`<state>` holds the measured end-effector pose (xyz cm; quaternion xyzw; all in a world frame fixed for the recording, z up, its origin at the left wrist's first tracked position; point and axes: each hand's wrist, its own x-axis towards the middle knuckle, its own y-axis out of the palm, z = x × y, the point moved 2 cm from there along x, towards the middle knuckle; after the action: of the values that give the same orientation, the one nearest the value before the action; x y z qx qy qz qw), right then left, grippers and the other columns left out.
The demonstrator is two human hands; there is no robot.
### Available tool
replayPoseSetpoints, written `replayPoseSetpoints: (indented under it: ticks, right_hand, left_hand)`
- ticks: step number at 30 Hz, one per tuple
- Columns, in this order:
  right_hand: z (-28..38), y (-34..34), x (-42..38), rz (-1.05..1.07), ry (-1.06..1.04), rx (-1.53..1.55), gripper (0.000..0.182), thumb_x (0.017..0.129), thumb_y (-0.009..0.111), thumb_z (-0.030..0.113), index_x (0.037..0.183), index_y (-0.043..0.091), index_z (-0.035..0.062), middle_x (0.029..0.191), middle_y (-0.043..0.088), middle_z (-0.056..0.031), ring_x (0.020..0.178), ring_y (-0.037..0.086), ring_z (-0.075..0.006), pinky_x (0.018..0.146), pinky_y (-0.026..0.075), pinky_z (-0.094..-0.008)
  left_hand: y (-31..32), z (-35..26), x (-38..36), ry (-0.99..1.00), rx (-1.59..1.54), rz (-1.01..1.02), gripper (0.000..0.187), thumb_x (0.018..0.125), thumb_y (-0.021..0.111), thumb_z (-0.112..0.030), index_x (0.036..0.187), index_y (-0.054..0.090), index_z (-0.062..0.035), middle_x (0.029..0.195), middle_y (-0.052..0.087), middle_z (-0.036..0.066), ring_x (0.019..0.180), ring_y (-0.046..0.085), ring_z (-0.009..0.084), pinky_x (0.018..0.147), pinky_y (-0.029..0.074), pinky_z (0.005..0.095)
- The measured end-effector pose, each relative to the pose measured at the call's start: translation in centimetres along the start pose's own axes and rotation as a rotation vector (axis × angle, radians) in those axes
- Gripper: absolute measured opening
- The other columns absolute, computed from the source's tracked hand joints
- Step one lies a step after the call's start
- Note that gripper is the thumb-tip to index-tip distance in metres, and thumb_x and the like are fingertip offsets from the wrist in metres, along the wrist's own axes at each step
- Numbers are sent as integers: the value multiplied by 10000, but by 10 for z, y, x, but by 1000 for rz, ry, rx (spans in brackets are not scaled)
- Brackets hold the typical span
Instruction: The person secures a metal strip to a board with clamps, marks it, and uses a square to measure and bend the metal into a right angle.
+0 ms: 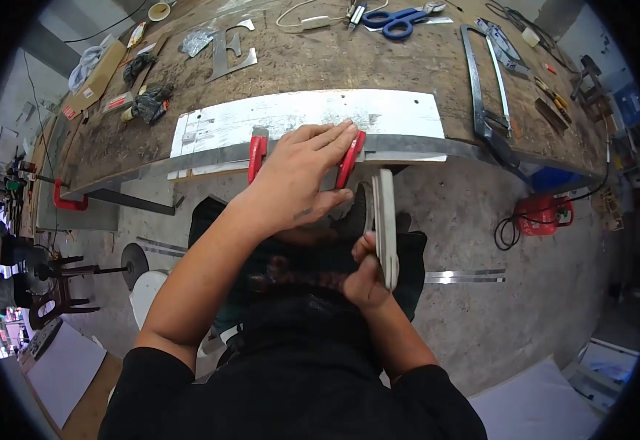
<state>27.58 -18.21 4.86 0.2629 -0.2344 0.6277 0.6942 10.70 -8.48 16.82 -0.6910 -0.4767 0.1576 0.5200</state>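
Note:
A white board (261, 117) lies along the front edge of the wooden bench, with a grey metal strip (210, 155) across its front part. Two red clamps stand at the strip, one on the left (257, 155) and one on the right (350, 160). My left hand (301, 165) reaches over the strip between them, its fingers stretched out and touching the right clamp. Below the bench edge, my right hand (367, 275) is wrapped round the lower end of a long pale tool (387, 220), held upright; what kind of tool is unclear.
On the bench (298, 70) are blue scissors (397, 22), a hacksaw (474, 81), metal letter pieces (228, 55) and a cardboard box (100, 77). A red clamp (67, 196) grips the left bench edge. A red tank (540, 216) stands on the floor at right.

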Motion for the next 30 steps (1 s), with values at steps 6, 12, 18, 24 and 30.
replayPoseSetpoints:
  ticks: [6,12,18,24,30]
  right_hand:
    - [-22,6,10,123,-39,-193,269,955,514,-38,1224,532,-37,764,561,-133,538,534,-237,478,433,-336]
    - [-26,9,6,129,51,-139,297,1046,445,33,1296,562,-77,851,566,-65,703,480,-107,633,424,-253]
    - [-26,5,6,150,109,-99,273,1052,473,43,1272,569,-87,818,556,-50,673,472,-97,600,410,-248]
    - [-11,3,15,133,80,-148,231,992,534,-46,1210,605,-74,797,599,-100,621,562,-144,570,443,-268]
    - [-14,-9,15,93,-89,-48,217,971,551,-61,1179,610,-75,774,592,-106,596,565,-170,572,469,-306]
  left_hand:
    - [2,2,0,36,1,-29,903,767,856,-283,1529,449,-17,1513,533,184,1348,512,385,1136,402,451]
    - [4,0,-2,1,6,-1,908,750,867,-275,1519,461,-16,1515,531,182,1346,514,383,1138,408,447]
    - [1,0,1,7,36,4,905,746,860,-274,1514,462,-6,1515,529,188,1328,523,386,1136,413,442]
    - [-1,-3,2,7,60,13,885,749,849,-280,1495,474,14,1510,531,197,1307,535,388,1133,418,437]
    - [-1,-6,2,-38,25,52,949,736,874,-250,1552,436,-46,1534,516,178,1335,512,387,1137,412,446]
